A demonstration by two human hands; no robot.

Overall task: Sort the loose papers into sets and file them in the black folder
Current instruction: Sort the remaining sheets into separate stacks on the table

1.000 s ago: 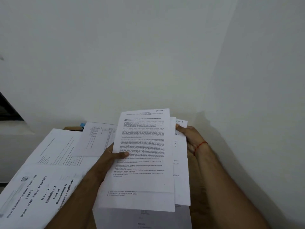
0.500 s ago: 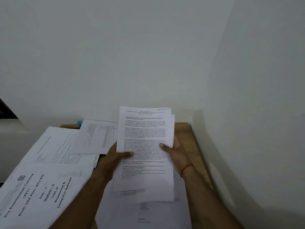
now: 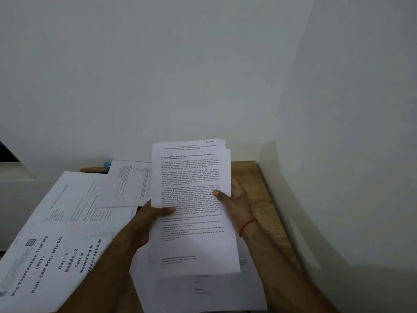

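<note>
A set of printed white sheets [image 3: 191, 177], marked "SECTION - 1" at its top right corner, is held upright above the wooden table [image 3: 259, 195]. My left hand [image 3: 146, 222] grips its left edge with the thumb on the front page. My right hand [image 3: 237, 199], a red thread on its wrist, grips the right edge with the thumb on the text. More loose papers lie beneath the set [image 3: 203, 288]. The black folder is not in view.
Loose sheets spread over the table's left side: a cover page headed "Pre Examination Training" [image 3: 52, 263], a printed sheet [image 3: 67, 195] behind it, and another [image 3: 128, 181] farther back. A small blue object [image 3: 107, 164] sits at the back edge. White walls close in behind and on the right.
My right hand came from behind the fanned sheets round to the right edge, thumb on the front. The offset sheets are now squared into one set, and the view has shifted so that more of the table shows.
</note>
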